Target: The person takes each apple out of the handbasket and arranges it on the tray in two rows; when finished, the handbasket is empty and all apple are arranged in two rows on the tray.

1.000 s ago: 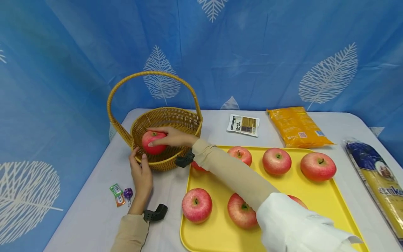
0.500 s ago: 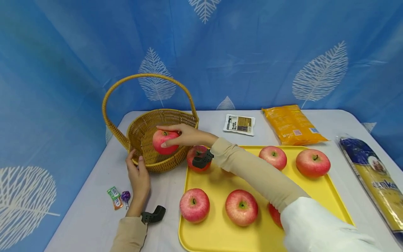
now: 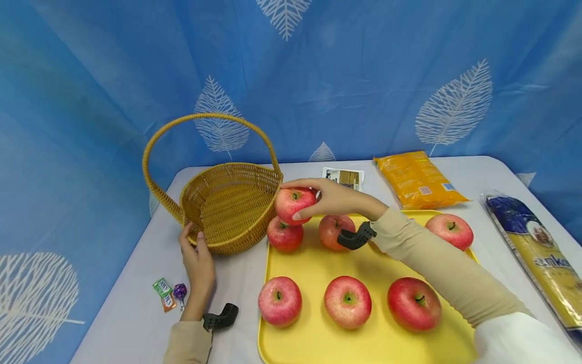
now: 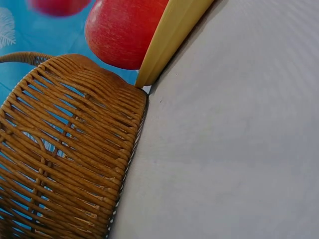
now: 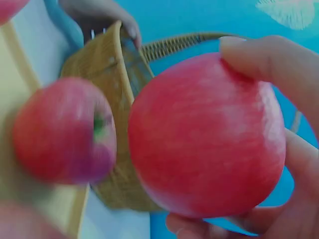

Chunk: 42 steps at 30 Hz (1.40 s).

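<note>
— So, where is the held apple (image 3: 294, 204) now?

— It is in the right hand (image 3: 334, 198), lifted above the far left corner of the yellow tray (image 3: 318, 349). It hangs just over another apple (image 3: 284, 236) that lies on the tray, and it is just beside the rim of the wicker basket (image 3: 227, 207), on the outside of it.

— How does the hand hold it?

— The fingers curl over the top and the far side of the fruit, and the thumb (image 3: 305, 214) presses from below on the near side. The stem points up. In the right wrist view the apple (image 5: 207, 137) fills the space between a fingertip above and the thumb below, so it sits deep in the grip, not only at the tips.

— And the left hand (image 3: 196, 255)?

— It rests at the near rim of the basket, with the thumb and fingers around the woven edge. The basket tilts a little toward the tray. The left wrist view shows only the basket wall (image 4: 70, 149) touching the tray corner, so the fingers are not visible there.

— What lies near that hand?

— Small candy wrappers (image 3: 169, 294) on the grey table (image 3: 132, 323), just to its left.
</note>
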### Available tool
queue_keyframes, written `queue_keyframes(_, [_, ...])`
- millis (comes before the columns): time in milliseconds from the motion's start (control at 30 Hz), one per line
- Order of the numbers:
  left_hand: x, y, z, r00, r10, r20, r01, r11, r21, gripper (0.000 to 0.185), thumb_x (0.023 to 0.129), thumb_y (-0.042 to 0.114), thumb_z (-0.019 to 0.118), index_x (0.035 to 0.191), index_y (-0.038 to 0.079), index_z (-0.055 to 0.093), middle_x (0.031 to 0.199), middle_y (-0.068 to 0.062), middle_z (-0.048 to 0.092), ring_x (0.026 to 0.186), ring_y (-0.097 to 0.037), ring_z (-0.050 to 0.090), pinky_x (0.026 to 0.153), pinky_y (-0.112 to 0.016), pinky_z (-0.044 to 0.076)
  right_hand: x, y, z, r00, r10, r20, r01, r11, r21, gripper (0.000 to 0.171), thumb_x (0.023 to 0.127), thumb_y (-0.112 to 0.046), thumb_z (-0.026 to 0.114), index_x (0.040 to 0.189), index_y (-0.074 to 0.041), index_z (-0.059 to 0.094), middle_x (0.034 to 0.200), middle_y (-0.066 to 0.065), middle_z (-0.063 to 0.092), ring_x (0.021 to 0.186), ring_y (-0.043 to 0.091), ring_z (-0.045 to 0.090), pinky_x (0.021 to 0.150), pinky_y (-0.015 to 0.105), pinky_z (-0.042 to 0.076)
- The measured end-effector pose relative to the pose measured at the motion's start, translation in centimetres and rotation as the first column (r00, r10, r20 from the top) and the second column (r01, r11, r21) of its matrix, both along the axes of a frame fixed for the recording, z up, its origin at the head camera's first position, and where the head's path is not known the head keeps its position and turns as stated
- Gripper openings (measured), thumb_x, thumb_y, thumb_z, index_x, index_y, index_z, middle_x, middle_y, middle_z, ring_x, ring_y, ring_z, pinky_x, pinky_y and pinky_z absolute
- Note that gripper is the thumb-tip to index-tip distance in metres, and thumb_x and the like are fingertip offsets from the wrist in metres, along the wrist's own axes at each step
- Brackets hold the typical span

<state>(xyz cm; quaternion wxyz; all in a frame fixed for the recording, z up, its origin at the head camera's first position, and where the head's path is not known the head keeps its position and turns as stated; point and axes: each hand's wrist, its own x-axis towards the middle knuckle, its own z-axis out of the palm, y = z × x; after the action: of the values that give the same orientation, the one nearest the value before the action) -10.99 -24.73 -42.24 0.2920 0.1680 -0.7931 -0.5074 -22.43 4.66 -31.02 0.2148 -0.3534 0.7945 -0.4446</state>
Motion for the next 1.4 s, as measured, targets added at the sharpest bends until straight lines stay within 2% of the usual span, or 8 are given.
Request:
queue_keyframes(267, [0.1,-0.1,-0.3,1.000,-0.016,-0.004,0.016,1.000,0.007,0.046,0.098,0.032,0.033,0.138,0.010,0.028,0.147,-0.011,0.025,0.131,-0.030,0.030,0.101,-0.051,0.028,1.5,7.8,0.1,0.990,-0.119,-0.077,0.127,0.987,0.102,0.064,0.072,-0.038,0.074,0.128,-0.038,0.044,0.127,-0.007,0.050,0.107,0.016,0.051,0.089,0.037,0.046])
queue_keyframes(433, [-0.2,0.0,-0.2,1.000,-0.021,-0.011,0.021,1.000,0.007,0.045,0.098,0.031,0.032,0.138,0.011,0.028,0.147,-0.009,0.025,0.127,-0.030,0.034,0.100,-0.050,0.029,3.5,12.5,0.2,0.972,-0.189,-0.137,0.208,0.968,0.139,0.061,0.072,-0.035,0.074,0.126,-0.039,0.046,0.129,-0.010,0.047,0.108,0.015,0.050,0.088,0.037,0.045])
queue_keyframes(600, [-0.3,-0.1,0.0,1.000,-0.012,-0.003,0.012,1.000,-0.001,0.044,0.098,0.031,0.032,0.138,0.012,0.029,0.147,-0.005,0.025,0.130,-0.028,0.033,0.104,-0.048,0.027,6.0,16.6,0.5,0.951,-0.221,-0.216,0.262,0.948,0.180,0.061,0.075,-0.029,0.073,0.129,-0.033,0.045,0.125,-0.005,0.048,0.103,0.008,0.049,0.082,0.028,0.047])
queue_keyframes(700, [-0.3,-0.1,0.0,1.000,-0.005,0.001,0.005,1.000,-0.002,0.044,0.098,0.031,0.032,0.138,0.012,0.029,0.147,-0.005,0.025,0.130,-0.028,0.033,0.105,-0.048,0.026,7.7,18.9,0.2,0.937,-0.245,-0.250,0.291,0.942,0.169,0.062,0.074,-0.022,0.074,0.130,-0.028,0.046,0.123,-0.009,0.048,0.101,0.001,0.047,0.077,0.021,0.047])
queue_keyframes(800, [-0.2,0.0,0.0,1.000,-0.005,-0.002,0.005,1.000,-0.003,0.045,0.098,0.031,0.032,0.137,0.011,0.029,0.147,-0.005,0.027,0.129,-0.028,0.034,0.104,-0.047,0.028,9.7,21.3,-0.9,0.916,-0.280,-0.288,0.337,0.926,0.172,0.065,0.073,-0.017,0.075,0.131,-0.024,0.046,0.126,-0.019,0.043,0.104,-0.007,0.042,0.074,0.017,0.045])
queue_keyframes(933, [-0.2,0.3,-0.2,1.000,-0.013,0.003,0.013,1.000,-0.004,0.045,0.098,0.031,0.032,0.138,0.012,0.028,0.146,-0.004,0.028,0.126,-0.027,0.037,0.101,-0.047,0.031,12.4,24.3,-3.3,0.889,-0.348,-0.298,0.415,0.887,0.204,0.068,0.071,-0.015,0.076,0.131,-0.021,0.045,0.123,-0.026,0.040,0.103,-0.016,0.036,0.070,0.015,0.045])
queue_keyframes(1167, [-0.4,0.6,-0.4,0.999,-0.041,0.001,0.041,0.999,-0.003,0.044,0.098,0.030,0.032,0.138,0.010,0.028,0.146,-0.006,0.027,0.129,-0.028,0.033,0.104,-0.048,0.027,16.0,27.7,-6.8,0.864,-0.454,-0.217,0.502,0.801,0.325,0.066,0.073,-0.020,0.074,0.132,-0.021,0.044,0.112,-0.041,0.032,0.094,-0.024,0.032,0.065,0.019,0.049])
queue_keyframes(1400, [-0.2,0.2,-0.2,1.000,-0.020,0.020,0.019,1.000,0.012,0.045,0.098,0.031,0.031,0.138,0.012,0.027,0.147,-0.008,0.025,0.130,-0.029,0.031,0.104,-0.050,0.026,17.4,27.7,-8.3,0.859,-0.488,-0.155,0.511,0.797,0.323,0.063,0.077,-0.020,0.071,0.133,-0.020,0.043,0.112,-0.037,0.035,0.092,-0.017,0.038,0.067,0.015,0.047])
